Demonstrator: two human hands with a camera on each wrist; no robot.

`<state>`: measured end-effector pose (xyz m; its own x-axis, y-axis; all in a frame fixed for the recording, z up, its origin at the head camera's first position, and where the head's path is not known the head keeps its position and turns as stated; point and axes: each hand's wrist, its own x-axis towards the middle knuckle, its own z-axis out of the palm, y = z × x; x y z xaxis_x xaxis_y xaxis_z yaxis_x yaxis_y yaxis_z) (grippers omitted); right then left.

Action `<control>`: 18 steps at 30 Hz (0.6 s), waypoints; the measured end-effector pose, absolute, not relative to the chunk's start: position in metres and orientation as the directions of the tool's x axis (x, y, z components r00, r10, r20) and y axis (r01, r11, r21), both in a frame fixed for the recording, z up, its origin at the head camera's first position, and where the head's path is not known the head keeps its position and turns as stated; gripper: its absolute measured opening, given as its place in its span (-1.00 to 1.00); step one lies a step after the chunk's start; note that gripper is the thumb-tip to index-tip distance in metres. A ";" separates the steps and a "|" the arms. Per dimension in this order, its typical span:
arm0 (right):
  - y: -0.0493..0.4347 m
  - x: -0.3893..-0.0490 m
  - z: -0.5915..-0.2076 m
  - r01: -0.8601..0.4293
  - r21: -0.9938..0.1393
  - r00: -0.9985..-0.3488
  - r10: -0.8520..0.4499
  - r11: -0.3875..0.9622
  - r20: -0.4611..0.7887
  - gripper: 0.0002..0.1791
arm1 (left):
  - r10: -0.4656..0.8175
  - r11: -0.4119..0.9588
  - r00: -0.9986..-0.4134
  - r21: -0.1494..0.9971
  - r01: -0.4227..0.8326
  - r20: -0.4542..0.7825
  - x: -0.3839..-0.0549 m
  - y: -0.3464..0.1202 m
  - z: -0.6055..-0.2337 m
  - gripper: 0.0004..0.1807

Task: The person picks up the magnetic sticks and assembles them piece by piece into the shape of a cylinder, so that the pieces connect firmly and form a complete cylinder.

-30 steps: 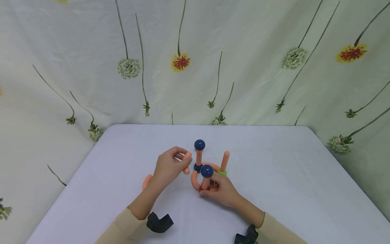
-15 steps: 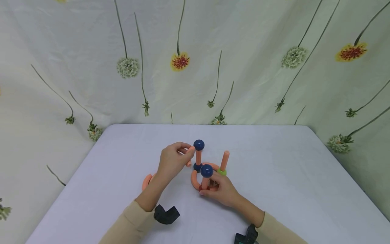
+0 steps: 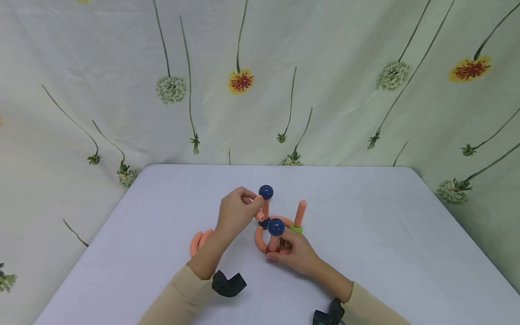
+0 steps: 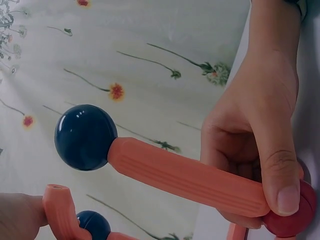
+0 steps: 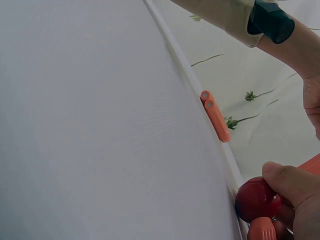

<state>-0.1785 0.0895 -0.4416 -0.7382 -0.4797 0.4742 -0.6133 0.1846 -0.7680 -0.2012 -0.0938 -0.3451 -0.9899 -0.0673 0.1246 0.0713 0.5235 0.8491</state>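
Note:
My left hand [image 3: 236,211] pinches an orange magnetic stick [image 4: 59,212], which looks bent in the left wrist view. In the head view the stick overlaps the rear upright, close below its blue top ball [image 3: 266,192]. My right hand [image 3: 299,253] grips the red ball [image 5: 257,200] at the near foot of the ring-like structure, thumb on the ball. From there rises an orange stick [image 4: 190,175] capped by a blue ball [image 3: 276,227]. Curved orange sticks [image 3: 259,239] form the ring. On its right side, a bare upright stick [image 3: 300,214] stands on a green ball [image 3: 296,229].
Two curved orange sticks [image 3: 197,243] lie side by side on the white table [image 3: 365,216], left of the structure and beside my left forearm. A flowered cloth [image 3: 333,90] hangs behind the far table edge. Each wrist wears a black camera mount [image 3: 229,284].
My left hand has moved right and slightly away from me, bringing its stick up to the rear upright. My right hand and the structure stay in place.

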 end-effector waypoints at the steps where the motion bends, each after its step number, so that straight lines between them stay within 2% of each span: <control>1: 0.090 -0.181 -0.446 -0.611 -0.770 -0.740 -0.479 0.185 0.472 -0.74 | -0.070 0.520 -0.990 0.851 0.067 0.121 -0.201 -0.093 -0.345 -0.74; 6: 0.092 -0.190 -0.462 -0.605 -0.770 -0.746 -0.480 0.202 0.461 -0.75 | -0.066 0.502 -0.989 0.861 0.080 0.131 -0.201 -0.089 -0.345 -0.76; 18: 0.095 -0.190 -0.462 -0.600 -0.765 -0.752 -0.490 0.234 0.441 -0.75 | -0.058 0.539 -0.978 0.831 0.137 0.199 -0.199 -0.084 -0.347 -0.75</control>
<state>-0.1903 0.0950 -0.4616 -0.7521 -0.4902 0.4406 -0.6004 0.2337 -0.7648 -0.1989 -0.0838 -0.3468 -0.9783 -0.0580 0.1989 0.1371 0.5388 0.8312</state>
